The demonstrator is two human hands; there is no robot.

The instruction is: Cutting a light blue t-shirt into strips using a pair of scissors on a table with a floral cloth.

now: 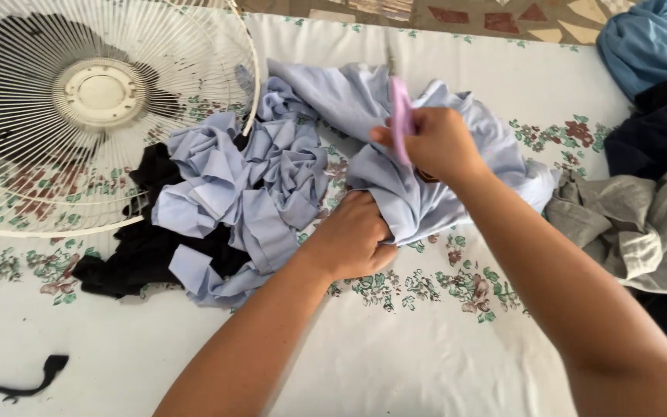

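Note:
A crumpled heap of light blue shirts lies on a white sheet with a flower print. My left hand is closed on a fold of one light blue shirt at the heap's near edge. My right hand hovers just above the same shirt, gripping a thin pink plastic piece, blurred, perhaps a hanger or a clip. Black cloth lies under the left part of the heap.
A white fan grille fills the upper left, close to the heap. At the right edge lie grey, dark navy and blue garments. A small black scrap sits at the lower left.

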